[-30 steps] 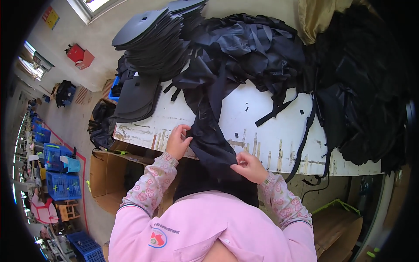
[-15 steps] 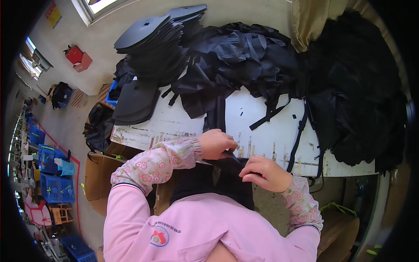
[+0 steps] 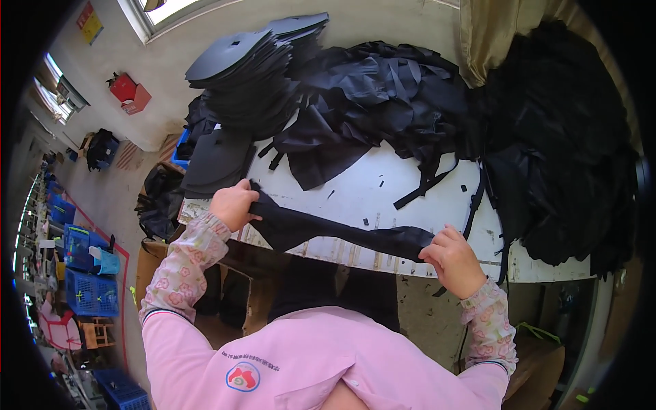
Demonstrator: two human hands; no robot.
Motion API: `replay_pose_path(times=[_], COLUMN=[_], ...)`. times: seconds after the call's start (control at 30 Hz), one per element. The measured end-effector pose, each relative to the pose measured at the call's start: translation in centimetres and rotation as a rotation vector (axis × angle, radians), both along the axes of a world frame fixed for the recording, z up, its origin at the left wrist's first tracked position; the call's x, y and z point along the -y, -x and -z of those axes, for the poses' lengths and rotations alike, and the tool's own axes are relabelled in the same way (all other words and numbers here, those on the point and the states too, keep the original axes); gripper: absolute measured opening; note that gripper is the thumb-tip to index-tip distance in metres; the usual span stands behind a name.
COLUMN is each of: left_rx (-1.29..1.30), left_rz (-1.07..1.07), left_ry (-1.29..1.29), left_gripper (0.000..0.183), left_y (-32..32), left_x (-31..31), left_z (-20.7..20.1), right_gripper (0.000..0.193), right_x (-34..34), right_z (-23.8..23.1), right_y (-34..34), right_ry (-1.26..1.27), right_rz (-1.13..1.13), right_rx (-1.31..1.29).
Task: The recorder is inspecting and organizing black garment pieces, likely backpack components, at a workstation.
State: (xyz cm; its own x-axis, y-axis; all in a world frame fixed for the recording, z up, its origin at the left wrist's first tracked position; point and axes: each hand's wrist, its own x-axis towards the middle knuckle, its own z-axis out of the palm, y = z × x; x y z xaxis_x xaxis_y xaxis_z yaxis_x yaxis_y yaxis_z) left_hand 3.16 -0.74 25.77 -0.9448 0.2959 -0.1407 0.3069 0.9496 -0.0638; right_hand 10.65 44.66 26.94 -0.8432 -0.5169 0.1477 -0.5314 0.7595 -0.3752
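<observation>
Our arms reach forward and apart, elbows bent, over the near edge of a white worktable [image 3: 362, 184]. Our left hand [image 3: 234, 205] pinches one end of a black fabric strip [image 3: 342, 231] between thumb and fingers; our right hand [image 3: 454, 258] grips the other end, so the strip spans the gap above the table's front edge, lower on the right. At far left stand blue plastic crates [image 3: 91, 292] with a light blue bucket [image 3: 106, 261] near them, contents too small to make out. Our pink shirt [image 3: 314, 348] bears a round red-and-blue emblem [image 3: 243, 376] beside a line of dark characters; a yellow-and-red sign [image 3: 89, 24] hangs on the wall.
</observation>
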Motion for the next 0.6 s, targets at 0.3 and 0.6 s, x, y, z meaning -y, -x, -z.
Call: replay_pose_path(times=[0.3,0.6], left_rx=[0.223,0.093], left_rz=[-0.277,-0.084], left_ry=[0.018,0.129], left_gripper=[0.034,0.038], left_y=[-4.7,1.0], left_x=[7.8,7.3], left_z=[-0.6,6.1], right_gripper=[0.015,0.018], right_x=[1.2,0.2], right_z=[0.7,10.8], right_y=[0.6,6.1], right_ry=[0.337,0.027], right_rz=[-0.216,0.033], right_rx=[0.665,0.203])
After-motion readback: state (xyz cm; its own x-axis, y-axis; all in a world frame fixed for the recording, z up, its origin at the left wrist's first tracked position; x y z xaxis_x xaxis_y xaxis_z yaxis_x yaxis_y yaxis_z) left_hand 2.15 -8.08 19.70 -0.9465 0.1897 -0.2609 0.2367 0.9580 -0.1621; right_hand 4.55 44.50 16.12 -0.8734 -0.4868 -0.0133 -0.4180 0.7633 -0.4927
